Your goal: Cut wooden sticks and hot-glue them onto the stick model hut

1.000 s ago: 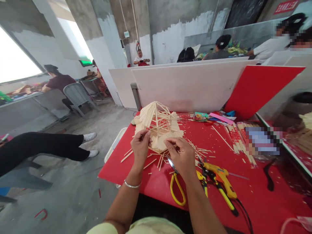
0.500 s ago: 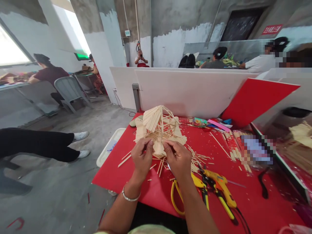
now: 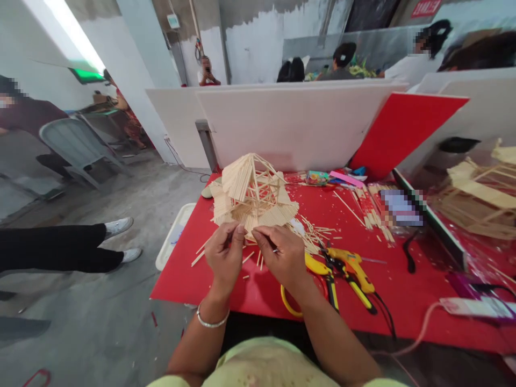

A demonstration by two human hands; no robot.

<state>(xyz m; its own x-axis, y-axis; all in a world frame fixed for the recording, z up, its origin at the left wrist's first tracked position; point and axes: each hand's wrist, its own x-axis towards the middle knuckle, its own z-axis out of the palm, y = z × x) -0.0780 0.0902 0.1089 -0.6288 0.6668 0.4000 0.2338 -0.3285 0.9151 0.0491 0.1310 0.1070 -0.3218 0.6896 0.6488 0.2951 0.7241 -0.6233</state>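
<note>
Head view, the only one. Your stick model (image 3: pixel 253 185) stands on the far left part of the red worktop (image 3: pixel 250 298), straight ahead of you and just beyond your fingers.

Done, by the look of it: the frame is up, with posts, cross-pieces and rafters meeting at a peak. The left roof face (image 3: pixel 236 177) is covered with sticks laid side by side. Around the foot, flared stick panels (image 3: pixel 280 215) spread out to left and right.

Bare: right of that covered face, the rafters show as open framework and you can see through to the inside. Judged from this, the roof is only partly clad; whether those gaps are meant to be filled, you can't tell from here.

Your left hand (image 3: pixel 223 255) and right hand (image 3: pixel 284 255) face each other at the model's near edge, just apart. In each, the grip is a close pinch, thumb to forefinger. Whether a sliver of stick sits between the tips is too small to tell.

Supplies: loose sticks (image 3: pixel 316 234) lie scattered right of the model. Nearer you on that side, a yellow glue gun (image 3: pixel 355 263) rests beside yellow-handled cutters (image 3: pixel 320 266), with yellow scissor loops (image 3: pixel 288 305) partly hidden by your right forearm.
</note>
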